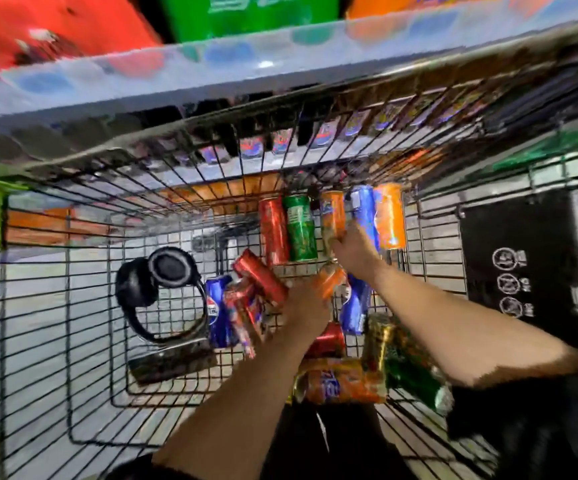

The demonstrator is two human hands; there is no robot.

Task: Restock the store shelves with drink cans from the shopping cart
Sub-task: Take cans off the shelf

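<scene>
My left hand (306, 303) is down in the cart (73, 341), fingers wrapped on an orange can (330, 280), I think, though it's blurry. My right hand (353, 249) is further ahead, fingers closing on another orange can (332, 216) that lies lengthwise, pointing away from me.

Motion blur smears the shelf packs (73, 26); both hands' fingers sit unreadable among cans.

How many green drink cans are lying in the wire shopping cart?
2. One green drink can lies in the far row between a red can and an orange can; another green can lies near, under the right forearm. Others may be hidden.
</scene>
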